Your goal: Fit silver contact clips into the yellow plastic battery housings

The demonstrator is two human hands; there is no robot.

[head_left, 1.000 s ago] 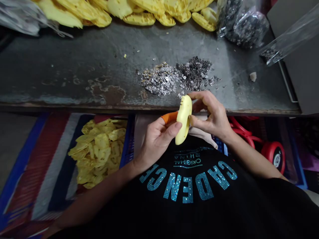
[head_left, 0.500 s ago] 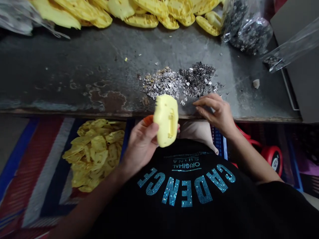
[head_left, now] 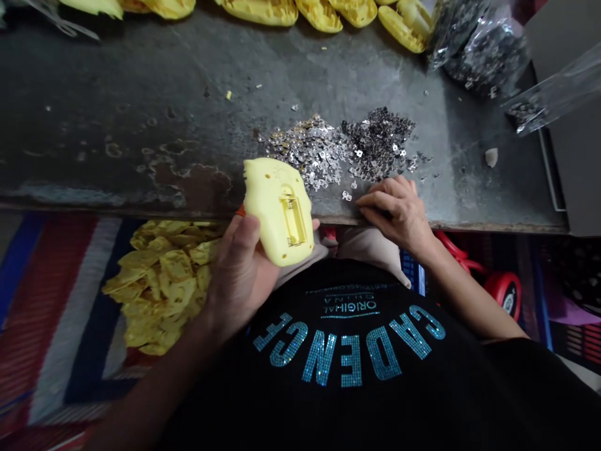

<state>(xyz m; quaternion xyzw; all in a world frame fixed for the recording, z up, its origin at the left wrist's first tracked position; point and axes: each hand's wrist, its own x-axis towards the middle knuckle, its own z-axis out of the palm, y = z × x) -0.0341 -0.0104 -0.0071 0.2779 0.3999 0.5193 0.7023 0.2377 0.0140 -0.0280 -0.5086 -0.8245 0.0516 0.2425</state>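
My left hand [head_left: 244, 266] is closed around the lower left edge of a yellow plastic shell [head_left: 270, 213], with the thumb on its face. The shell has a battery compartment [head_left: 293, 222] facing me and a few small holes. My right hand [head_left: 397, 210] is at the table's front edge, fingers bent and pressed together; anything between the fingertips is hidden. Just beyond it lie a pile of shiny silver metal clips [head_left: 319, 150] and a darker pile of small metal pieces [head_left: 380, 141]. A few loose clips [head_left: 347, 195] lie near my right fingertips.
Yellow shells [head_left: 260, 9] line the back of the grey table [head_left: 154, 81]. Plastic bags of small metal parts [head_left: 491, 59] stand at the back right. Below the front edge on the left is a heap of yellow pieces [head_left: 162, 282]. A whitish lump [head_left: 491, 157] lies at right.
My left hand has moved the shell left and turned its battery compartment more fully toward me. My right hand has shifted slightly left along the table edge. The view has shifted a little.
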